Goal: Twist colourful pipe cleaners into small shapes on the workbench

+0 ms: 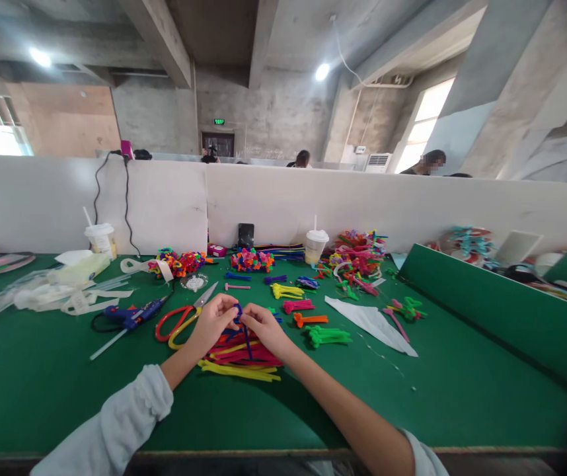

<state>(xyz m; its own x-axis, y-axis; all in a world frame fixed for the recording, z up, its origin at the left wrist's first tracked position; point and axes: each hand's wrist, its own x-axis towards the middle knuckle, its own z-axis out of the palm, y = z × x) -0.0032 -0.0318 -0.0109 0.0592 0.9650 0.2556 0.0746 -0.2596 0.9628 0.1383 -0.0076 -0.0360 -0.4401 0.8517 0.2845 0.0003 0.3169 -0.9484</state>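
Between my two hands is a dark blue pipe cleaner, its upper part bent at the fingertips and one end hanging down. My left hand pinches it from the left, and my right hand pinches it from the right. Below them lies a pile of red and yellow pipe cleaners. Scissors with red and yellow handles rest beside my left hand. To the right of my hands are bundles of shaped pipe cleaners: yellow, pink, orange and green.
A blue glue gun lies at left near clear plastic strips. Lidded cups stand by the white partition. Colourful pipe cleaner heaps sit at the back. A white paper piece and a green board are at right.
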